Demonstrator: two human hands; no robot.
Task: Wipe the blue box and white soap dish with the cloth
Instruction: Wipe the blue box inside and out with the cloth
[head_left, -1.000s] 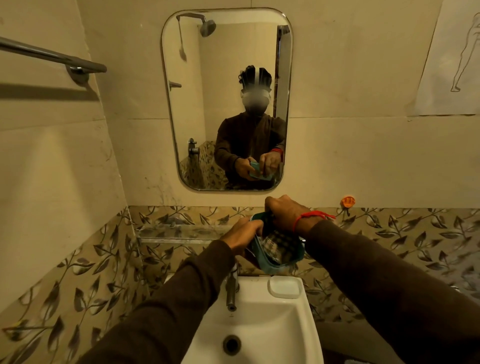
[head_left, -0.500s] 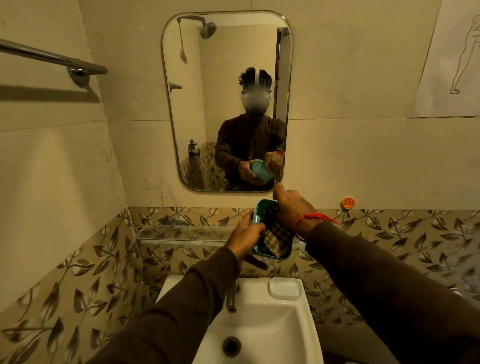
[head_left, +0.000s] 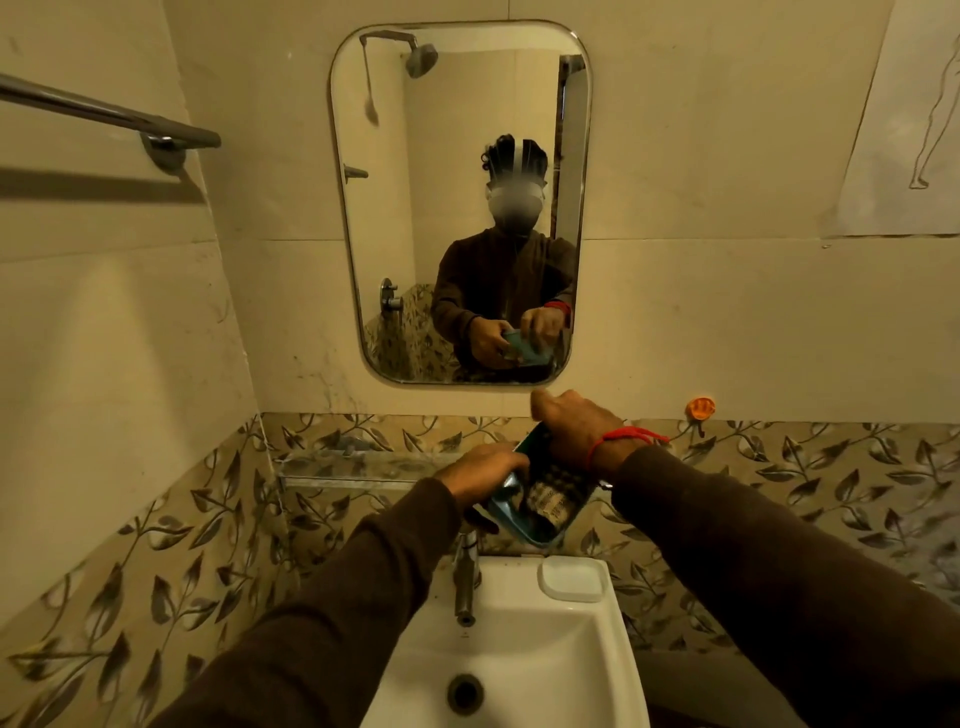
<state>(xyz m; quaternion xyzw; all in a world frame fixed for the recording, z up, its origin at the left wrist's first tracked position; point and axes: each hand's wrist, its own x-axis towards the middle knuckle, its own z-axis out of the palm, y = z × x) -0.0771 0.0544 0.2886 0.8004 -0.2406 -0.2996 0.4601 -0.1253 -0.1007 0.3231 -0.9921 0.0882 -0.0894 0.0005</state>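
2 hands over 1 sink (head_left: 618, 639): left hand (head_left: 480, 475) grips the left edge of 1 blue box (head_left: 506, 506), tilted; right hand (head_left: 574, 431) presses 1 checked cloth (head_left: 553, 496) inside it. 1 white soap dish (head_left: 573, 578) lies on the sink's back rim, beside 1 tap (head_left: 466, 577).

Blue box (head_left: 511, 512): smooth plastic, slight sheen on its inner wall. Cloth (head_left: 551, 499): woven, checked, matt. Soap dish (head_left: 573, 578): white plastic, smooth, semi-gloss. Sink (head_left: 545, 654): glazed white ceramic, glossy. Tap (head_left: 466, 577) and towel rail (head_left: 111, 117): polished metal. Wall tiles (head_left: 779, 322): smooth, faintly glossy. Sleeves (head_left: 769, 566): matt brown fabric.
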